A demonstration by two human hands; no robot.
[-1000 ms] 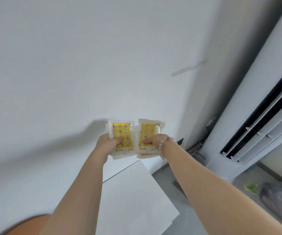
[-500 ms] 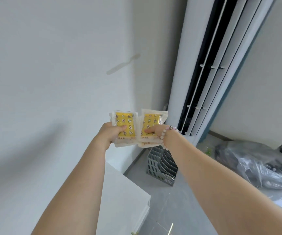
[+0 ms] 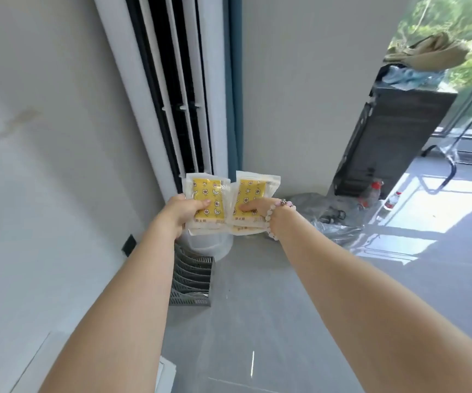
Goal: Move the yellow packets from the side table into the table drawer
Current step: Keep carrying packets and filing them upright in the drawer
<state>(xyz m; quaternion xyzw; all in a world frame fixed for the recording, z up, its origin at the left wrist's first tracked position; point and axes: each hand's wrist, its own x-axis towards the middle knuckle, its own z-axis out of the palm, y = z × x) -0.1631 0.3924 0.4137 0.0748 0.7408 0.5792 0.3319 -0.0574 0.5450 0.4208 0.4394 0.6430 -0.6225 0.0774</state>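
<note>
Both bare forearms reach forward from the bottom of the view over a grey tiled floor point(image 3: 257, 313), and a white furniture corner point(image 3: 167, 374) pokes in at the lower left. Further out, a grey slotted file rack point(image 3: 193, 279) stands on the floor against the left wall. Above it, held up in the air side by side, are the yellow packets. The left hand point(image 3: 184, 210) grips the left stack of packets point(image 3: 210, 194), with its thumb pressed across the front and its fingers hidden behind. The right hand point(image 3: 257, 207), which has a bead bracelet point(image 3: 272, 217) at the wrist, pinches the right stack of packets point(image 3: 251, 191) the same way. The two stacks touch or slightly overlap at their clear edges. Behind them a tall white floor air conditioner point(image 3: 203, 80) stands in the corner. To the right lie crumpled clear plastic sheeting point(image 3: 340, 229) and red-capped bottles point(image 3: 371, 191), then a dark cabinet point(image 3: 393, 131) with cloth point(image 3: 427, 52) on top, before a bright window point(image 3: 470, 89)
</note>
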